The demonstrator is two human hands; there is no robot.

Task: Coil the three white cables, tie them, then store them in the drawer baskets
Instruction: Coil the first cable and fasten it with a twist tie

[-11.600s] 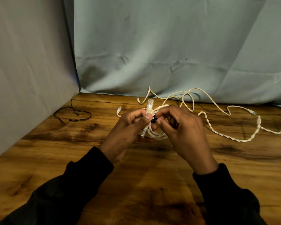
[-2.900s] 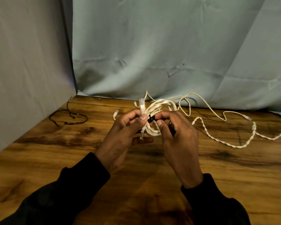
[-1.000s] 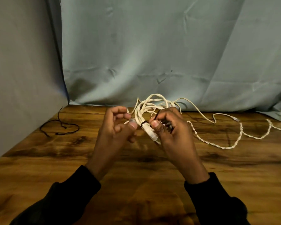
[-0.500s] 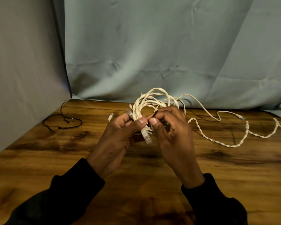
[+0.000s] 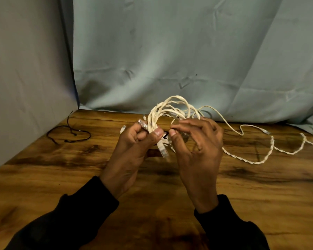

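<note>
Nearest the camera, two black sleeves (image 5: pixel 76 219) are being extended over the wooden tabletop (image 5: pixel 43 177). Above them, the left hand (image 5: pixel 132 152) is being held with its fingers curled, and the coiled white cable (image 5: pixel 163 112) is being gripped between its thumb and fingers at the bottom of the loops. A clear plug (image 5: pixel 162 149) is hanging down just below the left thumb, and a second plug (image 5: pixel 142 123) is being held against the left fingers at the coil's left side. The right hand (image 5: pixel 199 150) is being kept just beside the left, its thumb and forefinger pinched together on a thin black tie (image 5: pixel 165 135) at the gathered part of the coil, while its other fingers are loosely bent. The coil's loops are standing up above and behind both hands, raised off the tabletop. Farther right, a twisted white cable (image 5: pixel 257 161) is lying loose on the tabletop, well apart from the hands. At the far left, black ties (image 5: pixel 69 137) are lying near the grey wall (image 5: pixel 25 78). A blue-grey cloth backdrop (image 5: pixel 170 51) is hanging behind.
</note>
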